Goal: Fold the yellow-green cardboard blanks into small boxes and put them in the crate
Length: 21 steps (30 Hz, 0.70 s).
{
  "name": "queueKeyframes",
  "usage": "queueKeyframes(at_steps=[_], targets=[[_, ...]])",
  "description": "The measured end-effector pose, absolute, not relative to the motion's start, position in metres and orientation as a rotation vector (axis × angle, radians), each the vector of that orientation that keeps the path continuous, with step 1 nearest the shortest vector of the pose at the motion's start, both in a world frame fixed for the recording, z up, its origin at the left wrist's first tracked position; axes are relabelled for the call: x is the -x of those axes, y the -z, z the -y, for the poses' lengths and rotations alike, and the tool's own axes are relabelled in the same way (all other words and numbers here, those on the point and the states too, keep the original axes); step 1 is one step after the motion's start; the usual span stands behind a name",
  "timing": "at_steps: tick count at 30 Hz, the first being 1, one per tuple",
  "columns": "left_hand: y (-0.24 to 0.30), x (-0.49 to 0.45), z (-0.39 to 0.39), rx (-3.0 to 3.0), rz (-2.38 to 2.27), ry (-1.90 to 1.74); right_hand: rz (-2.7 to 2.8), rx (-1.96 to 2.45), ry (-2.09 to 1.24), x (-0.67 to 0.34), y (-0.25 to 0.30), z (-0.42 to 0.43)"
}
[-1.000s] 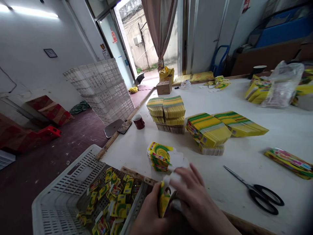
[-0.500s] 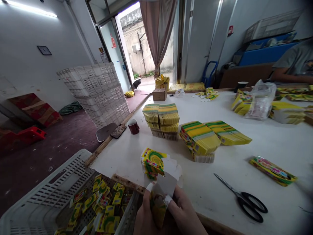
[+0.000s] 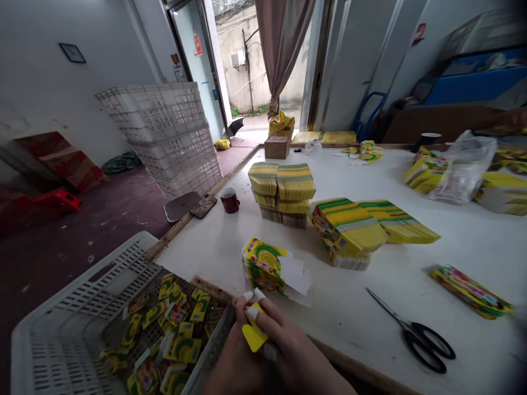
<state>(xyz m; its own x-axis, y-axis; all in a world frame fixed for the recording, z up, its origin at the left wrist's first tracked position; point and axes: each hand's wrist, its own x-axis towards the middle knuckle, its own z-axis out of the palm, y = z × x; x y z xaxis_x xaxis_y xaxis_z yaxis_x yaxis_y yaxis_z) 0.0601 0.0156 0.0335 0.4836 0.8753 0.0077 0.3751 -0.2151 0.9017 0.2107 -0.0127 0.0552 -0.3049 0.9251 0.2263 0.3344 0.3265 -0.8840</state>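
Observation:
At the table's front edge, my left hand [image 3: 235, 354] and my right hand [image 3: 286, 337] are both closed around a small yellow carton [image 3: 254, 333]. White covers sit on several fingertips. A yellow flap of the carton sticks out between the hands; the rest of it is mostly hidden by my fingers. Just beyond my fingers lies a small stack of flat yellow-green cartons [image 3: 263, 263], their white flaps pointing right. Below and to the left, a white plastic crate [image 3: 82, 307] holds several folded yellow cartons [image 3: 181, 343].
Black-handled scissors [image 3: 411, 332] and a colourful flat pack [image 3: 473, 291] lie to the right. Stacked cartons [image 3: 282, 189] and more bundles [image 3: 349, 230] stand mid-table. A mug [image 3: 229, 201] and phone [image 3: 203, 206] are near the left edge. Another person's arm [image 3: 508, 119] shows far right.
The carton's white open end was raised between my hands; now a yellow flap shows there and my fingers are closer together. The view has turned slightly left and down.

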Motion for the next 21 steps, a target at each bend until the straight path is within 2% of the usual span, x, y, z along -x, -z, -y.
queueKeyframes(at_steps=[9, 14, 21], targets=[[-0.053, -0.033, -0.024, -1.862, -1.165, -0.546, 2.114, 1.059, -1.018, -0.224, -0.066, -0.005], [-0.063, -0.023, -0.028, -1.882, -1.203, -0.531, 2.094, 1.073, -1.013, -0.215, -0.063, -0.008], [-0.072, -0.005, -0.027, -1.922, -1.233, -0.492, 2.054, 0.936, -1.209, -0.204, -0.072, -0.02]])
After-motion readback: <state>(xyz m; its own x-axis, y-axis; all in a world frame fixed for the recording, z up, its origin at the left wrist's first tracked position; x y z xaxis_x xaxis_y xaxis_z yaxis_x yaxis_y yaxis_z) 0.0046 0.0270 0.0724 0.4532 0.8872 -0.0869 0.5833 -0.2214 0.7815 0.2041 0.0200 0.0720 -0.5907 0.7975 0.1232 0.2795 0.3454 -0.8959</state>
